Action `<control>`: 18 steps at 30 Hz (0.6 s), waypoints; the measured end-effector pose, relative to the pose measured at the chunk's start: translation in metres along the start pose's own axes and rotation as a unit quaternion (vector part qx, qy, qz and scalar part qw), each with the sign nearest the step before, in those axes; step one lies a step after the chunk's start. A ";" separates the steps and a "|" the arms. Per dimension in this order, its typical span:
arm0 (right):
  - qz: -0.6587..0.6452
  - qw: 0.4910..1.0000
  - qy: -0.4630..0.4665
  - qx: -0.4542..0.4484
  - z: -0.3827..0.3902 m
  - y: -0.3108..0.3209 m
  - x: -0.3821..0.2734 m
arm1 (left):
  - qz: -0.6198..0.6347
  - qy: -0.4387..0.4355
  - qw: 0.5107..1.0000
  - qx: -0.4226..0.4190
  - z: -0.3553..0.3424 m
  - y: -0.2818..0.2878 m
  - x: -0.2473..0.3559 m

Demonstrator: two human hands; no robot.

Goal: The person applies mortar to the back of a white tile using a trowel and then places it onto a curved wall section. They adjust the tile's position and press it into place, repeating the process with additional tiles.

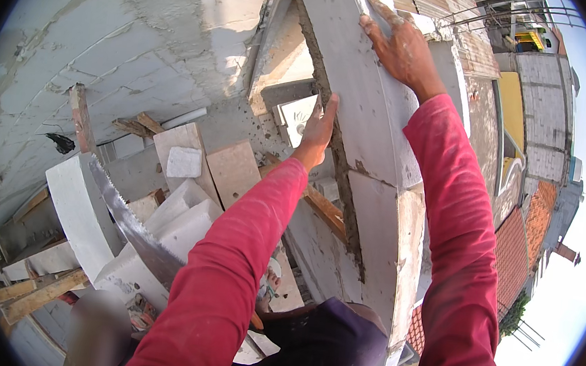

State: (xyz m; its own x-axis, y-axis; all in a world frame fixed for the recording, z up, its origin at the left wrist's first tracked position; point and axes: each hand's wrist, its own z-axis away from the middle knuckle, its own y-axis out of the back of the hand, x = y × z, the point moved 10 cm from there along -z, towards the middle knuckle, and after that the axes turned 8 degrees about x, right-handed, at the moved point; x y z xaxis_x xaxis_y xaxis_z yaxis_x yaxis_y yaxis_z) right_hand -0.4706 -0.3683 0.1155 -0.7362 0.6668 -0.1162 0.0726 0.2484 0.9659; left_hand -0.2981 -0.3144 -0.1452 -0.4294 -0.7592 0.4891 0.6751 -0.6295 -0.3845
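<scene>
A large pale lightweight concrete block point(364, 85) lies in the wall course in front of me, with grey mortar point(341, 145) along its lower left edge. My right hand point(399, 42) rests on its upper face, fingers spread. At the mortared edge, my left hand point(318, 129) is raised with its fingers stretched out; whether it presses on the block I cannot tell. Nearer to me another wall block point(376, 225) meets the large one at a joint. Neither hand is wrapped round anything.
A toothed handsaw point(132, 228) leans among loose white blocks point(82, 206) at the lower left. Wooden planks point(42, 297) and a small block piece point(184, 162) lie about there. Steel rods point(513, 10) stick out at the upper right. Beyond the wall are tiled roofs point(513, 251), well below.
</scene>
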 end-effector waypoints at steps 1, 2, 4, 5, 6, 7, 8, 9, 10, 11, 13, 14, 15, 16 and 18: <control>-0.004 1.000 0.002 0.003 -0.002 -0.001 -0.001 | 0.000 -0.002 1.000 -0.004 -0.001 0.000 0.002; 0.000 1.000 0.008 0.013 -0.002 0.000 -0.003 | 0.000 -0.004 1.000 -0.008 -0.001 0.000 0.002; 0.008 0.999 0.019 0.031 -0.001 0.004 -0.005 | -0.001 -0.018 1.000 -0.012 0.002 -0.002 0.005; 0.006 0.999 0.016 0.028 -0.002 0.004 -0.005 | -0.003 -0.029 0.999 -0.012 0.004 -0.004 0.007; 0.004 1.000 0.013 0.026 -0.003 0.005 -0.004 | -0.004 -0.041 0.999 -0.013 0.005 -0.006 0.011; 0.001 1.000 0.009 0.022 -0.003 0.005 -0.005 | -0.003 -0.028 1.000 -0.010 0.003 -0.003 0.010; -0.004 1.000 0.001 0.008 -0.002 0.003 -0.005 | -0.002 -0.027 1.000 -0.008 0.003 -0.001 0.008; -0.010 1.000 -0.007 -0.006 0.000 0.001 -0.005 | -0.002 -0.026 1.000 -0.005 0.003 0.001 0.006; -0.015 1.000 -0.015 -0.020 -0.001 0.000 -0.005 | -0.002 -0.026 1.000 -0.004 0.005 0.002 0.008; -0.014 1.000 -0.017 -0.022 -0.002 0.000 -0.004 | -0.004 -0.027 1.000 -0.005 0.001 0.001 0.007; -0.012 0.999 -0.022 -0.028 -0.004 0.001 -0.002 | -0.010 -0.027 1.000 -0.007 -0.002 -0.001 0.005; -0.005 1.000 -0.016 -0.022 -0.003 0.001 -0.002 | -0.005 -0.026 1.000 -0.006 -0.001 -0.001 0.005; 0.003 1.000 -0.010 -0.016 -0.001 0.000 -0.002 | 0.000 -0.026 1.000 -0.004 0.000 -0.001 0.004; 0.008 1.000 -0.003 -0.008 -0.002 0.001 -0.006 | 0.003 -0.028 1.000 -0.001 0.000 0.001 0.006; 0.011 1.000 -0.005 0.006 -0.001 0.005 -0.009 | -0.001 -0.032 0.999 -0.007 0.001 0.000 0.008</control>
State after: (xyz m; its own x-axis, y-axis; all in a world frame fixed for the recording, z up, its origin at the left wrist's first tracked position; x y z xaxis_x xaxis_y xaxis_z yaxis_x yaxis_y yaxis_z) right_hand -0.4643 -0.3735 0.1215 -0.7275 0.6791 -0.0979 0.0963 0.2424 0.9654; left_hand -0.3007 -0.3205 -0.1408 -0.3919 -0.7459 0.5385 0.6657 -0.6339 -0.3936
